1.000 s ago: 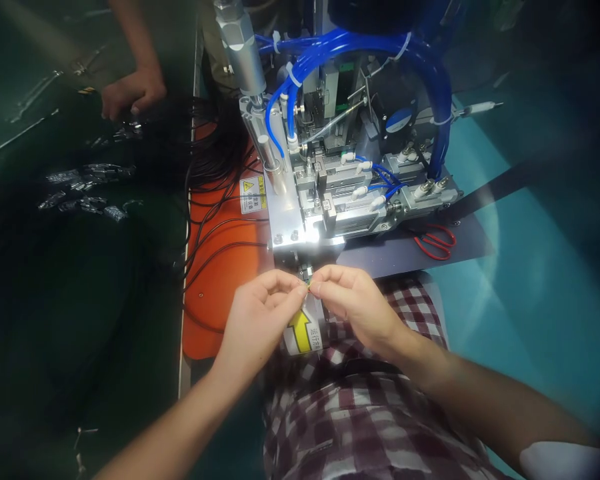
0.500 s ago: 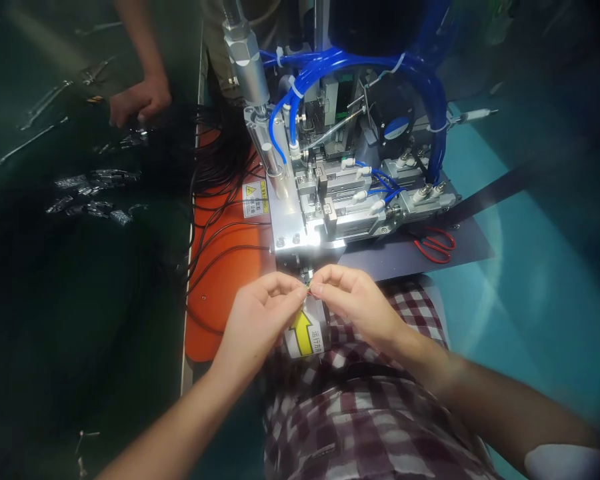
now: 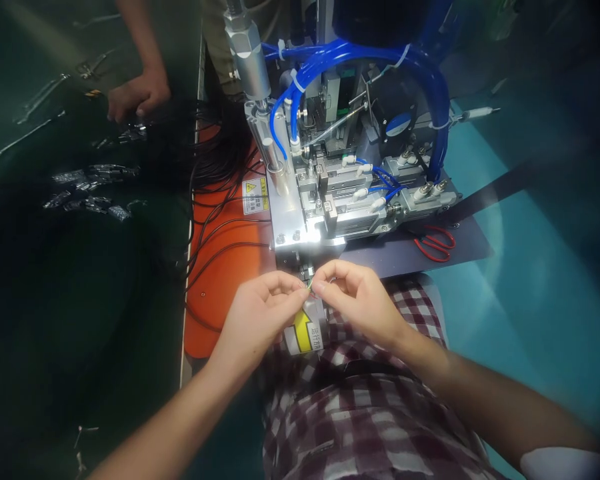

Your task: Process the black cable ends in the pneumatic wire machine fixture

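Note:
Thumb and fingertips of my left hand (image 3: 260, 310) pinch a thin green wire (image 3: 309, 283) that shows between the two hands. My right hand (image 3: 360, 297) is closed in a pinch at the other side of the same wire, its fingertips almost touching the left ones. Most of the wire is hidden by the fingers. Just beyond the fingertips is the front end of a metal machine (image 3: 330, 220). Under the hands lies a white label with a yellow arrow (image 3: 303, 333).
Black cables (image 3: 220, 160) run over an orange panel (image 3: 225, 293) at left. Red-handled scissors or pliers (image 3: 435, 244) lie on a dark plate at right. Blue air hoses (image 3: 350, 53) arch over the machine. A co-worker's hand (image 3: 140, 93) rests near small shiny parts (image 3: 90, 190).
The hands stay nearly in place, with the right fingertips shifted slightly away from the left. More of the green wire shows between them.

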The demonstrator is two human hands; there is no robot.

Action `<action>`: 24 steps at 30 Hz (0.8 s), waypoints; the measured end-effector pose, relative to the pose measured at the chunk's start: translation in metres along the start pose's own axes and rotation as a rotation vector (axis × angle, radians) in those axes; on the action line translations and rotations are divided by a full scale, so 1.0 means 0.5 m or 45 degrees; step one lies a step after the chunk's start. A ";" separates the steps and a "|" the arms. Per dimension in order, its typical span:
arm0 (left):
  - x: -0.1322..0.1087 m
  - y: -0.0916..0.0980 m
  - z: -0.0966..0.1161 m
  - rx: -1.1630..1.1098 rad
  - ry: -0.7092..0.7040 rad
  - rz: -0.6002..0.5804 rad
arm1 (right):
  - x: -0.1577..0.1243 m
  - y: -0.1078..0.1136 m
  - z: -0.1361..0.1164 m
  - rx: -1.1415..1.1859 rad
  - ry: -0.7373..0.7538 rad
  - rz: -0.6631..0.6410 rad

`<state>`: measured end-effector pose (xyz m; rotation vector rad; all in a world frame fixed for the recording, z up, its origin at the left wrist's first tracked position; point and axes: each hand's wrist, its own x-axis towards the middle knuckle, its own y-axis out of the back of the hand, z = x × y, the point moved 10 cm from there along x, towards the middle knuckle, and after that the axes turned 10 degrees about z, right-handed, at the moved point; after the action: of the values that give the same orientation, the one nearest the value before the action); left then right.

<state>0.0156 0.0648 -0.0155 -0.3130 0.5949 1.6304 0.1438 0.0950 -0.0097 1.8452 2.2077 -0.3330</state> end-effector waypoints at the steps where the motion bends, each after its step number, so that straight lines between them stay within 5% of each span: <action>1: 0.000 0.000 -0.001 -0.006 -0.002 0.004 | 0.000 -0.001 0.000 -0.009 -0.002 0.007; 17: 0.000 -0.003 0.000 -0.101 0.012 0.008 | -0.013 -0.017 0.020 0.286 -0.111 0.041; 24: 0.003 -0.002 0.000 -0.009 0.033 0.019 | -0.001 -0.006 0.020 0.049 -0.056 -0.069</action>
<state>0.0162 0.0659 -0.0165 -0.3360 0.6119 1.6452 0.1411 0.0908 -0.0187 1.7821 2.2403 -0.4252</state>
